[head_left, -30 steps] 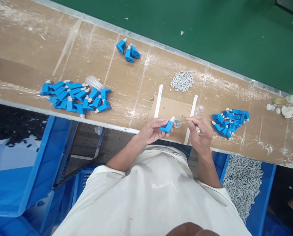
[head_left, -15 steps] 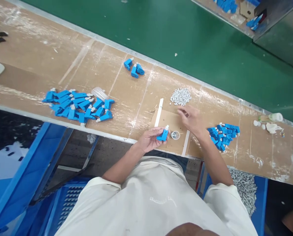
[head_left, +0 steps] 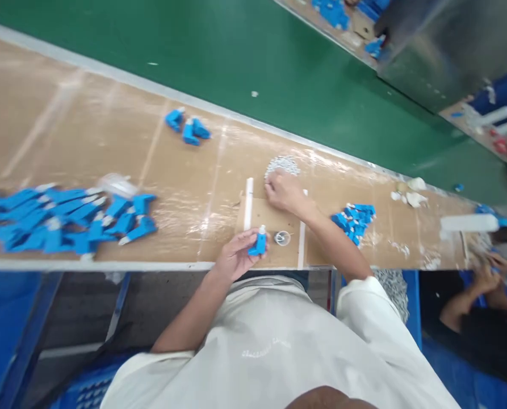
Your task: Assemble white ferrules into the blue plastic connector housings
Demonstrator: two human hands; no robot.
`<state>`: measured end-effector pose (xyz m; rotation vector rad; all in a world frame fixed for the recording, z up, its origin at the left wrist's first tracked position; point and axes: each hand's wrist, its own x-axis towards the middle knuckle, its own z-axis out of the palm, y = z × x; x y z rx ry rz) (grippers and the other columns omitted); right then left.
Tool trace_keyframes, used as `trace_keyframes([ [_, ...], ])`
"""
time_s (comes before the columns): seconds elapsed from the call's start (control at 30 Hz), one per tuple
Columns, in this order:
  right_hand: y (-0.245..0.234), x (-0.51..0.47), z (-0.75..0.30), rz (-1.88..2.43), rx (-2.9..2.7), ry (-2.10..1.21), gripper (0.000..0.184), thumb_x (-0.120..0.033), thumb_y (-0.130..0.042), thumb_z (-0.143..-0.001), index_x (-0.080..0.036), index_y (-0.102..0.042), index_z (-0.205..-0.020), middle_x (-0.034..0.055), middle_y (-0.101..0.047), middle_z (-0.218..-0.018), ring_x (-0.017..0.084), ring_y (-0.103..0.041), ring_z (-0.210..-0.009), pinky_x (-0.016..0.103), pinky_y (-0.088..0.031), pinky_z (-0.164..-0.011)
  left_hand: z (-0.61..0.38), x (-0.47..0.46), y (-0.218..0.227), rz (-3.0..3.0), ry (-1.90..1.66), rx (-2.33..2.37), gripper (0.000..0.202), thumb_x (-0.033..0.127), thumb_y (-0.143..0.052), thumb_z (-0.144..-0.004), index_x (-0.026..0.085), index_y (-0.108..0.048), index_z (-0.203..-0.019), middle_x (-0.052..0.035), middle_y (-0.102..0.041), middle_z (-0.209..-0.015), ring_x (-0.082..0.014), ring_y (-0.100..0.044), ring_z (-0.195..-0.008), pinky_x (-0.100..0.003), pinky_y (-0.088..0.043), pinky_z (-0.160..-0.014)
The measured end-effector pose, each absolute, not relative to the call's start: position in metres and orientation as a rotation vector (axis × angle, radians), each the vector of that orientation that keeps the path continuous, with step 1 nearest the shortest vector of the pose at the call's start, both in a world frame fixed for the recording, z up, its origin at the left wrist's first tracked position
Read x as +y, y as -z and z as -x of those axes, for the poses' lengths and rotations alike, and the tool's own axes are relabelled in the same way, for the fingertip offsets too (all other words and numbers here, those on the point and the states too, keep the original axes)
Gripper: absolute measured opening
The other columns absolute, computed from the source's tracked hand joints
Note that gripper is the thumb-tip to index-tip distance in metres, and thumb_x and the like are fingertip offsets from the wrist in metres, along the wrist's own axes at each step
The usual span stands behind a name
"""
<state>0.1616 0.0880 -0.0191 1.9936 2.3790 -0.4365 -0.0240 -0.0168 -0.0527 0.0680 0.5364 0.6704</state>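
My left hand (head_left: 235,255) is closed around a blue L-shaped plastic part (head_left: 259,244) with a white tip pointing up, held over the front edge of the bench. Close to its right stands a small clear cup (head_left: 283,238) with something dark in it. Farther back, my right hand (head_left: 282,190) reaches into a pile of small grey pieces (head_left: 284,164), its fingers bent and drawn together. Whatever those fingertips may grip is hidden. Between the hands lies a cardboard sheet (head_left: 264,212) with a white strip (head_left: 248,203) at its left side.
Many blue parts (head_left: 72,218) are heaped at left, with a clear plastic item (head_left: 117,185) behind them. Another blue heap (head_left: 355,220) lies right of my forearm. Several blue parts (head_left: 188,128) sit near the far edge. A co-worker's hands (head_left: 489,275) work at far right.
My right hand has moved back onto the grey pile and its fingers have closed. The left hand keeps hold of the blue part. The view has swung right, bringing a co-worker's hands into sight.
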Motion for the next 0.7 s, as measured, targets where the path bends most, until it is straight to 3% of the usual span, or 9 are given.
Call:
trace_keyframes([
  [0.17,0.002,0.083,-0.165,-2.185,2.440,0.682,0.012,-0.013,-0.053,-0.087,-0.018,-0.063,-0.084,0.0078,-0.071,-0.089,0.021,-0.062,-0.085,0.035,-0.047,-0.083,0.033,-0.015,0.052,-0.103,-0.637,0.595,0.013,0.014,-0.076,-0.073,0.012,-0.073,-0.086,-0.0083,-0.072,-0.084,-0.0157,-0.068,-0.068,-0.022,-0.056,-0.053],
  [0.27,-0.010,0.062,-0.178,-2.409,2.471,1.190,0.004,-0.017,-0.061,-0.082,-0.018,-0.064,-0.083,0.0018,-0.070,-0.080,0.017,-0.064,-0.075,0.031,-0.051,-0.075,0.035,-0.016,0.050,-0.140,-0.667,0.606,0.018,0.017,-0.080,-0.070,0.011,-0.073,-0.085,-0.0073,-0.071,-0.084,-0.0151,-0.068,-0.068,-0.021,-0.056,-0.053],
  [0.43,-0.029,0.008,-0.196,-2.494,2.089,2.318,0.028,-0.041,-0.080,-0.078,-0.017,-0.073,-0.090,0.0015,-0.073,-0.073,0.014,-0.069,-0.064,0.029,-0.059,-0.063,0.027,-0.015,0.038,-0.214,-0.719,0.587,0.021,0.020,-0.082,-0.069,0.011,-0.072,-0.085,-0.0075,-0.070,-0.082,-0.0144,-0.067,-0.066,-0.020,-0.054,-0.051],
  [0.57,-0.035,-0.023,-0.200,-2.443,1.809,2.757,0.037,-0.046,-0.093,-0.066,-0.018,-0.074,-0.082,0.0026,-0.076,-0.075,0.013,-0.071,-0.061,0.025,-0.060,-0.057,0.013,-0.008,0.027,-0.299,-0.671,0.506,0.029,0.029,-0.085,-0.070,0.010,-0.072,-0.088,-0.0073,-0.069,-0.076,-0.0148,-0.066,-0.065,-0.022,-0.054,-0.053],
  [0.7,-0.033,-0.034,-0.196,-2.379,1.683,2.931,0.038,-0.046,-0.096,-0.061,-0.019,-0.075,-0.077,0.0018,-0.077,-0.073,0.013,-0.071,-0.058,0.023,-0.059,-0.053,0.000,-0.005,0.019,-0.372,-0.635,0.471,0.035,0.036,-0.086,-0.070,0.009,-0.072,-0.088,-0.0069,-0.069,-0.073,-0.0130,-0.063,-0.059,-0.024,-0.055,-0.056],
])
